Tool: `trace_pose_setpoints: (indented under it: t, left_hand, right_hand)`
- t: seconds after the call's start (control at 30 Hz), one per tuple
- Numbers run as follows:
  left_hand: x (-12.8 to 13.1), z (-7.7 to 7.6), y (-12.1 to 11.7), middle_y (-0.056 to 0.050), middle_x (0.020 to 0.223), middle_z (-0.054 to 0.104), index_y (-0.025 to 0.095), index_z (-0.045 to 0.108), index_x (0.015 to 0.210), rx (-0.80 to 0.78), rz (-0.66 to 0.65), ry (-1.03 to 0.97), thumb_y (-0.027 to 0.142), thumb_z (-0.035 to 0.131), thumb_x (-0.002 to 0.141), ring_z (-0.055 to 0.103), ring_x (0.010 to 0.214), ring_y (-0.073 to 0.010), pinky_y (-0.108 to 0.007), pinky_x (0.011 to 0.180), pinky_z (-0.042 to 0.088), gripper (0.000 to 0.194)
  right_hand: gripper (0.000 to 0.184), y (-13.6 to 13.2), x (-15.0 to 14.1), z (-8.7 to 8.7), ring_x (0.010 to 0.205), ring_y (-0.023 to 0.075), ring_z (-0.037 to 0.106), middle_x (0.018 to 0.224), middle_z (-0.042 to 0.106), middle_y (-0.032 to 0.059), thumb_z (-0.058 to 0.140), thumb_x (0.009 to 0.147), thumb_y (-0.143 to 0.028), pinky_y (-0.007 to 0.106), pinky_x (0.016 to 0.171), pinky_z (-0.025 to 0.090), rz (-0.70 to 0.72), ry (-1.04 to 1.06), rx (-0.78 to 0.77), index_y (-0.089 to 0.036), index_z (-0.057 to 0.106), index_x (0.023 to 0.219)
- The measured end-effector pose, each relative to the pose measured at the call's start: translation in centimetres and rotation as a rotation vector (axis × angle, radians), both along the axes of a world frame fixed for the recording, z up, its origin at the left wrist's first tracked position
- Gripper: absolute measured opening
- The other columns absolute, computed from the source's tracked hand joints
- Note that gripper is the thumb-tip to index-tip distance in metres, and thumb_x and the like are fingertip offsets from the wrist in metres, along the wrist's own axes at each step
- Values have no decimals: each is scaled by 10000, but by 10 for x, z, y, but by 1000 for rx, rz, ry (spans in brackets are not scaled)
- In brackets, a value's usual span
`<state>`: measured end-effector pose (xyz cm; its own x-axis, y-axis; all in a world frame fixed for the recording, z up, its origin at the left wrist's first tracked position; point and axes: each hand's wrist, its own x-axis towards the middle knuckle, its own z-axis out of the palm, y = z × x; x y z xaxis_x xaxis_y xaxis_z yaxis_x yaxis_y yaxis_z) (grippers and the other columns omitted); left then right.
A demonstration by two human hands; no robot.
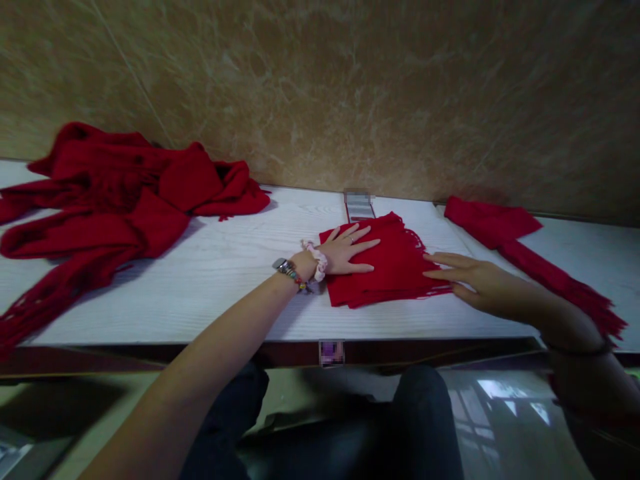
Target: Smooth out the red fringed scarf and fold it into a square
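A red fringed scarf (pixel 395 257) lies folded flat on the white wood-grain bench top (pixel 240 287), its fringe toward the right. My left hand (pixel 345 252) rests palm down on the scarf's left part with fingers spread. At the fringed end, my right hand (pixel 465 279) has its fingers stretched out, the fingertips over or touching the strands. Behind the folded scarf, partly covered by it, is a flat grey object with a red edge (pixel 360 210).
A rumpled heap of red scarves (pixel 125 200) fills the left of the bench top. Another red scarf (pixel 530 257) lies bent at the right, its fringe near the front edge. A brown marble-like wall (pixel 320 93) rises along the back.
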<state>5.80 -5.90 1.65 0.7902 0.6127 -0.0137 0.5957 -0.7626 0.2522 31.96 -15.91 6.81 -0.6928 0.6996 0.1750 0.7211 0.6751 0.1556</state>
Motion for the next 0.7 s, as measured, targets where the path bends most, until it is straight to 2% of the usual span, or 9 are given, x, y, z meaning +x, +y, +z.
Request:
trace_pose_setpoints:
  t: [0.07, 0.13, 0.23, 0.33, 0.43, 0.57, 0.7]
  left_hand:
    - [-1, -1, 1, -69, 1468, -1, 267, 140, 1390, 15, 13, -23, 617, 373, 791, -57, 1326, -274, -558, 1022, 45, 732]
    - [0, -4, 0, -88, 1465, -14, 224, 106, 1399, 28, 38, -51, 632, 385, 775, -64, 1325, -279, -558, 1022, 50, 796]
    - [0, -8, -3, -106, 1462, 7, 170, 84, 1401, 63, 65, -72, 625, 394, 772, -42, 1329, -266, -522, 1039, 71, 836]
    - [-9, -12, -6, -110, 1462, 30, 131, 83, 1400, 114, 86, -44, 577, 364, 808, -28, 1331, -249, -454, 1058, 87, 792]
    - [-27, -14, -7, -138, 1457, -4, 102, 55, 1397, 137, 107, 15, 574, 374, 799, -19, 1328, -267, -424, 1057, 116, 826]
    - [-49, -17, -6, -217, 1435, 11, 41, -2, 1382, 144, 161, 50, 612, 411, 750, 78, 1325, -266, -417, 1052, 132, 946]
    - [-48, -17, -8, -203, 1435, 95, 57, 45, 1382, 141, 202, 15, 585, 398, 763, 86, 1323, -275, -474, 1048, 103, 887]
  right_hand:
    - [351, 13, -12, 15, 1101, 177, 514, 1231, 541, 26, 406, 813, -187, 337, 940, 420, -52, 105, -1, -237, 592, 1107]
    - [380, 31, -33, 18, 1168, 181, 451, 1269, 505, 36, 377, 851, -253, 354, 987, 368, -151, 228, 54, -198, 515, 1201]
    - [435, 59, -68, -6, 1216, 212, 389, 1303, 458, 123, 357, 865, -264, 380, 1009, 322, -268, 206, 69, -85, 448, 1252]
    - [439, 69, -88, -41, 1238, 256, 348, 1328, 420, 145, 317, 881, -257, 455, 995, 302, -355, 96, 34, -73, 433, 1261]
    - [447, 67, -92, -57, 1251, 263, 319, 1351, 389, 140, 266, 894, -257, 469, 998, 276, -381, 74, 49, -80, 419, 1275]
    - [439, 63, -90, -54, 1256, 278, 301, 1362, 374, 136, 268, 891, -273, 499, 982, 278, -394, 102, 82, -117, 439, 1264]
    - [502, 62, -82, -53, 1272, 383, 211, 1428, 238, 136, 326, 862, -408, 595, 911, 305, -549, 167, 77, -153, 416, 1285]
